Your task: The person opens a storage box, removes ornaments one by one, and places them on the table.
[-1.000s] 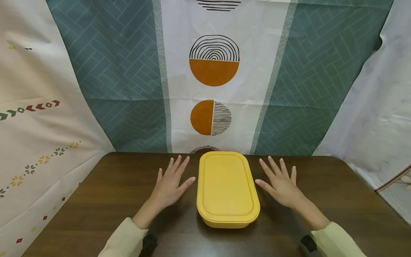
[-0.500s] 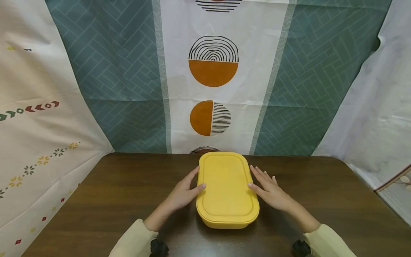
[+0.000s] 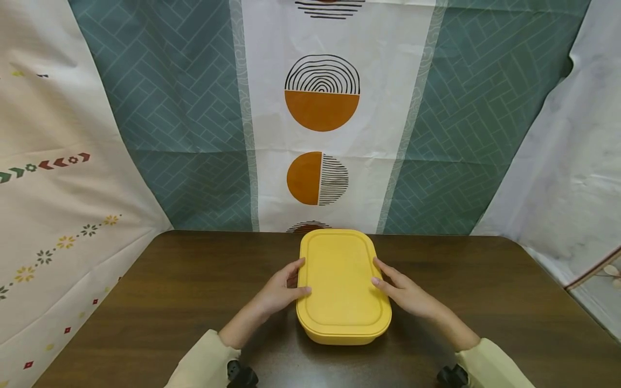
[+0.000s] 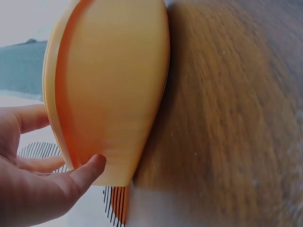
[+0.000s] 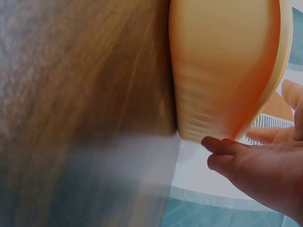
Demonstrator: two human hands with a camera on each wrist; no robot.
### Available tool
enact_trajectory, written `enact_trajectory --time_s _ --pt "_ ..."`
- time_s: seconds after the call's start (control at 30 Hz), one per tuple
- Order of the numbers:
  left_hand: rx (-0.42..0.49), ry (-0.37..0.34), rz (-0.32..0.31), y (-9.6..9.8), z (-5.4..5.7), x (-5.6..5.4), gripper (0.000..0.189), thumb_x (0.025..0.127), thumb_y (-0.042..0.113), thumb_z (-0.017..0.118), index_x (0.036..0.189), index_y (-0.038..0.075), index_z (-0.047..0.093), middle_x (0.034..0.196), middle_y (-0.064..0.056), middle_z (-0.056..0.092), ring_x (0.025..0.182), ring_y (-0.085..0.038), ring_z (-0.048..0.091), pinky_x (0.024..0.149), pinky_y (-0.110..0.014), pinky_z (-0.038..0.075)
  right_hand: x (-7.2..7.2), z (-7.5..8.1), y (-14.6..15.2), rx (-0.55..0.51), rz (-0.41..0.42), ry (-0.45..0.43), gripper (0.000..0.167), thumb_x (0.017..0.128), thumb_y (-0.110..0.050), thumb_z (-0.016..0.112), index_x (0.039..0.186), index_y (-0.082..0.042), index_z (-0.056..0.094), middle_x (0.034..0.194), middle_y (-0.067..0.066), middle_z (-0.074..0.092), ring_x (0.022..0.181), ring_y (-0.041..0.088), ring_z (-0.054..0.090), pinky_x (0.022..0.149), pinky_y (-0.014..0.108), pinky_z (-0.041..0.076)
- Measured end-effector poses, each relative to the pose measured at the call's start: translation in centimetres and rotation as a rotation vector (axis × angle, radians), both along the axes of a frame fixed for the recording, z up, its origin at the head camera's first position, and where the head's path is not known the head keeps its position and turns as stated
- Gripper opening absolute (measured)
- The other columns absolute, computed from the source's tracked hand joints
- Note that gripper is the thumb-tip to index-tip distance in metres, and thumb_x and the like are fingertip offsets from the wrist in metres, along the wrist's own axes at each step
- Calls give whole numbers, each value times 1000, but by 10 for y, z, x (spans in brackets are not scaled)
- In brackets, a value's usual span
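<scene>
A yellow rectangular food container (image 3: 342,340) stands on the table with its yellow lid (image 3: 342,280) on. My left hand (image 3: 278,293) grips its left rim, the thumb over the lid's edge. In the left wrist view, a fingertip of the left hand (image 4: 42,187) reaches below the rim along the container's side wall (image 4: 113,85). On the opposite side my right hand (image 3: 409,293) holds the right rim, thumb on the lid. The right wrist view shows fingers of the right hand (image 5: 260,170) beneath the rim near the far end. What is inside the container is hidden.
The dark brown wooden table (image 3: 194,280) has rounded far corners. Behind it hangs a green and white patterned cloth (image 3: 322,140). Pale cloths hang at the left (image 3: 58,215) and right (image 3: 558,178). A dark device is worn at each wrist.
Both hands have come inward from beside the container, their spread fingers drawing together onto its rim. Since half a second ago they have slid slightly nearer and curled in. The container has stayed put.
</scene>
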State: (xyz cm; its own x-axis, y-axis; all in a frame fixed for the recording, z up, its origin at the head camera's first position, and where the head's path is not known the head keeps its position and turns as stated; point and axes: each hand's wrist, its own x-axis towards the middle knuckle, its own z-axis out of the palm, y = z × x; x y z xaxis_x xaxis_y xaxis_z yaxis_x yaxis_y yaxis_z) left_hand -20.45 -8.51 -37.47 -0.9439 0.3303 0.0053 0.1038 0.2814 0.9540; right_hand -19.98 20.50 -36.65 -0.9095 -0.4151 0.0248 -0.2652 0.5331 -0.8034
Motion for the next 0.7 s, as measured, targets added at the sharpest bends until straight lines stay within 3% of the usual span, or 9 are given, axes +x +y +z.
enact_trajectory --time_s 0.17,0.27,0.53,0.7 --pt "-17 -1 -17 -2 0 0 68 82 9 66 139 -3 30 137 -25 38 123 -38 40 97 -46 38 -1 -2 1 -90 44 -81 73 92 -26 53 143 5 12 147 25 14 131 39 26 97 41 38" --pt "-23 0 -22 -2 1 0 68 82 9 66 139 -3 30 138 -25 37 124 -38 39 98 -47 36 -2 -2 2 -115 74 -114 79 90 -23 58 143 5 8 147 26 12 130 39 28 93 35 43" --pt "-63 -4 -6 -2 3 2 69 83 10 66 140 0 30 140 -23 35 126 -36 37 100 -48 33 -2 0 2 -61 69 -61 80 88 -24 61 142 7 11 147 25 14 132 40 22 100 51 29" --pt "-78 13 -6 -1 4 3 68 83 11 65 140 0 30 141 -23 33 128 -35 34 101 -49 30 -2 0 2 12 52 -13 79 87 -26 62 142 8 16 146 24 19 133 39 20 102 53 25"
